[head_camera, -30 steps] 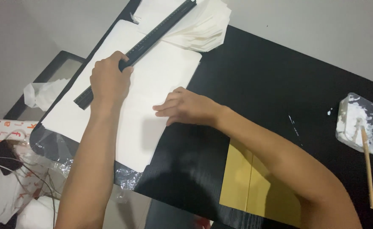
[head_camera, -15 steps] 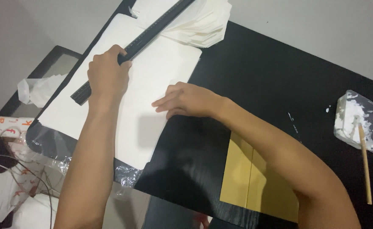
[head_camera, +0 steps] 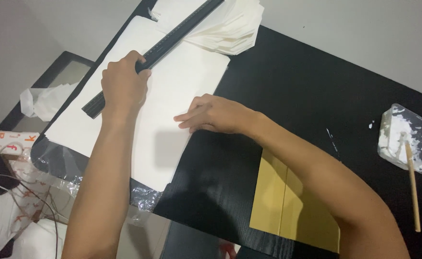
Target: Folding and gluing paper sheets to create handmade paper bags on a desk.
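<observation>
A large white sheet of paper [head_camera: 172, 91] lies on the left part of a black table [head_camera: 307, 91]. A long black ruler [head_camera: 172, 38] runs diagonally across the sheet. My left hand [head_camera: 123, 87] grips the ruler near its lower end. My right hand [head_camera: 216, 115] rests flat on the sheet's right edge, fingers pointing left, holding nothing.
A stack of folded white paper [head_camera: 235, 26] sits at the top of the sheet. A yellow card [head_camera: 288, 201] lies near the front edge. At the far right stands a clear plastic tub of white paste [head_camera: 403, 136] with a wooden stick [head_camera: 412, 187]. Crumpled paper [head_camera: 43, 98] and wrapping lie lower left.
My left hand has slid the ruler slightly up and right along the sheet. My right hand has stayed on the paper's edge.
</observation>
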